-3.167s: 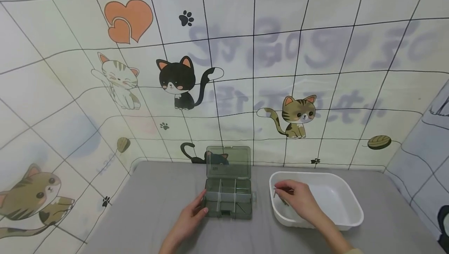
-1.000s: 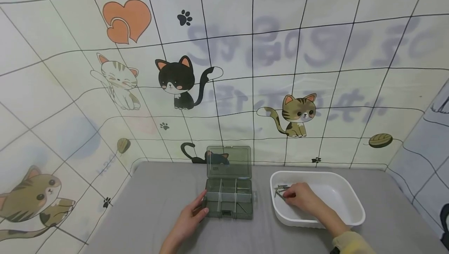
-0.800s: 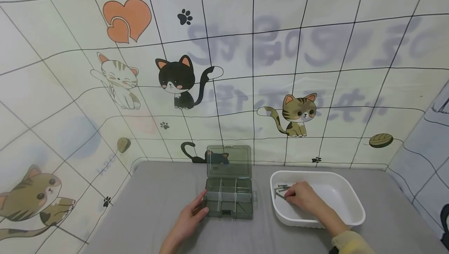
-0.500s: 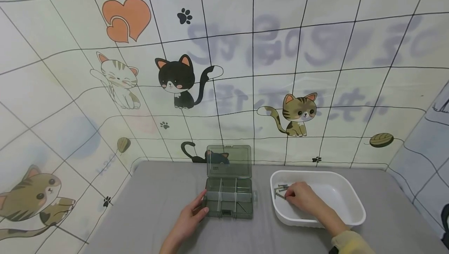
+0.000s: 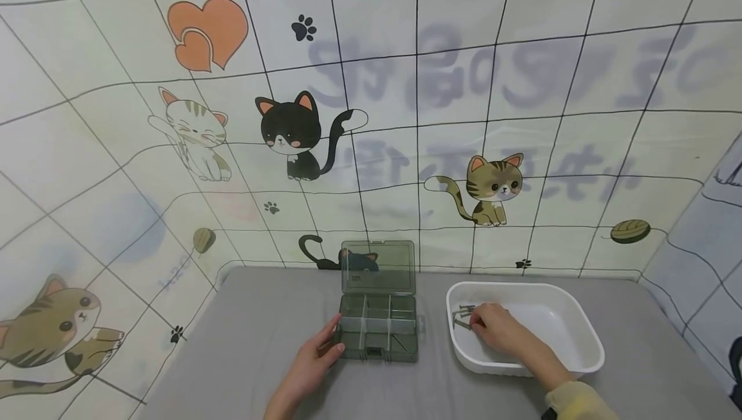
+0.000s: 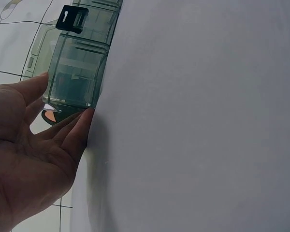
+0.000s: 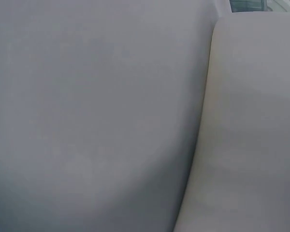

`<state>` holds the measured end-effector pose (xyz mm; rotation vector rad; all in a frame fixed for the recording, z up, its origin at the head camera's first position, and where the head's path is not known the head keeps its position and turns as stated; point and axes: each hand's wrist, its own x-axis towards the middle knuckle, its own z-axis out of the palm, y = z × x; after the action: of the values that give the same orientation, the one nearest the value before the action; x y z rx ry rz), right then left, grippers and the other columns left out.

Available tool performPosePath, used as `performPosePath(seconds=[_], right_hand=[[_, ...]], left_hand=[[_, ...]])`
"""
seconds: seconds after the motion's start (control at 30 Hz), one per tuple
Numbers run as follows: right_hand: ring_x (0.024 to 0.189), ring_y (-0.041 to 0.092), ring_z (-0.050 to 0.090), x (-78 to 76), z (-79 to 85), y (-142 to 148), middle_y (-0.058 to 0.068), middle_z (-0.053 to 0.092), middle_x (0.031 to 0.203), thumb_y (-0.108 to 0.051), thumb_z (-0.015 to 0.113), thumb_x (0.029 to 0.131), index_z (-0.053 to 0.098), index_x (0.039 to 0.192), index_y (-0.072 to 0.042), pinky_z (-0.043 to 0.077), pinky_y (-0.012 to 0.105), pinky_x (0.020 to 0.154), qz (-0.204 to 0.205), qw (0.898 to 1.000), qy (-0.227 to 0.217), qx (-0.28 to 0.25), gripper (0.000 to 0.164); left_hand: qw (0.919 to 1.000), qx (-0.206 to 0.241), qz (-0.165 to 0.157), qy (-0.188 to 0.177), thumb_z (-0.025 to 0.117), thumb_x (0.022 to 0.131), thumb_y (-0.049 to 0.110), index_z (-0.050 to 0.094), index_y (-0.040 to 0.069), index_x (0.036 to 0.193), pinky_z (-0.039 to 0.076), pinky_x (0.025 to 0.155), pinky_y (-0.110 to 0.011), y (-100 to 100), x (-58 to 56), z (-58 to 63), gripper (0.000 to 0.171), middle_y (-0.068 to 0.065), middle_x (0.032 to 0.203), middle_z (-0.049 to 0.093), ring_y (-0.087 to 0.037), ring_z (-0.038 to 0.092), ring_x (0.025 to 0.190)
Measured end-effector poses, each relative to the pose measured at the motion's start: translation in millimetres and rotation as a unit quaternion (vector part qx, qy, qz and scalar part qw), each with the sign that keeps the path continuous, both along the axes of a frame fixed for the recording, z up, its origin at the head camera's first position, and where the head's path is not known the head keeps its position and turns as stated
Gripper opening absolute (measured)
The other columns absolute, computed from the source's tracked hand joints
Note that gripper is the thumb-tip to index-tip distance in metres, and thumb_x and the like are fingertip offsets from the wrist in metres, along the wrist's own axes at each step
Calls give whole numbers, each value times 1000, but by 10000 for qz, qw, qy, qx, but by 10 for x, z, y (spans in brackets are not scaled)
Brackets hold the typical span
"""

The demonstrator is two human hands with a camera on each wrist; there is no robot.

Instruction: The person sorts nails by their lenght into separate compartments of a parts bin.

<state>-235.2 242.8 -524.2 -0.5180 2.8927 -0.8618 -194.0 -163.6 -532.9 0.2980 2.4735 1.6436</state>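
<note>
A green see-through compartment box (image 5: 377, 323) stands on the grey cloth with its lid (image 5: 378, 267) raised. One thin screw (image 5: 400, 343) lies in its front right compartment. My left hand (image 5: 310, 365) holds the box by its left end; in the left wrist view, thumb and fingers span the end of the box (image 6: 75, 72). My right hand (image 5: 498, 330) is inside the white tray (image 5: 570, 317), fingertips together at the end of a metal screw (image 5: 462, 324). Several more screws (image 5: 466, 310) lie beside them. The right wrist view hides the hand.
The white tray (image 7: 251, 121) fills the right side of the right wrist view. Grey cloth (image 5: 249, 323) covers the table. A cat-printed wall sheet (image 5: 377, 117) rises right behind the box. A dark object (image 5: 735, 368) shows at the right edge.
The right hand has gone from lifting a screw near the tray's left wall to a lower spot farther right among the screws. The left hand and box have stayed put.
</note>
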Motion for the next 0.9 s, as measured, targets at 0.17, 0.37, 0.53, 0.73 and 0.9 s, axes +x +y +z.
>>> performPosePath(seconds=[0.17,0.37,0.53,0.73,0.9], right_hand=[[73,10,49,19,13,12,-4,57,79,4,70,90,67,84,-7,47,30,64,7,10000,88,0,13],[72,7,48,34,-9,52,-6,56,79,3,70,91,64,85,-8,47,30,63,164,9988,445,109,14],[72,5,48,29,-28,80,-7,57,79,4,69,90,63,86,-7,48,30,63,335,9970,703,6,13],[73,4,49,47,-28,102,-7,58,81,4,69,90,63,88,-7,49,29,64,361,9966,683,-286,12],[75,3,51,53,-8,123,-6,62,84,3,68,92,65,90,-6,50,28,64,407,9963,525,-551,10]], left_hand=[[10000,-18,-14,34,64,102,13,43,7,157,53,99,-50,2,2,-4,58,-38,152,38,-54,47,133],[10000,-33,-10,61,64,103,14,43,6,156,53,99,-50,7,9,10,58,-39,150,39,-55,47,133],[10000,-11,-30,42,64,103,14,42,6,157,53,98,-50,5,4,13,59,-40,149,39,-55,48,132],[10000,-61,-34,-7,64,103,15,42,7,157,53,99,-50,-3,4,11,59,-39,151,38,-55,47,133],[9999,-65,-40,-69,64,103,15,42,8,157,53,98,-51,3,3,16,60,-39,151,37,-55,47,132]])
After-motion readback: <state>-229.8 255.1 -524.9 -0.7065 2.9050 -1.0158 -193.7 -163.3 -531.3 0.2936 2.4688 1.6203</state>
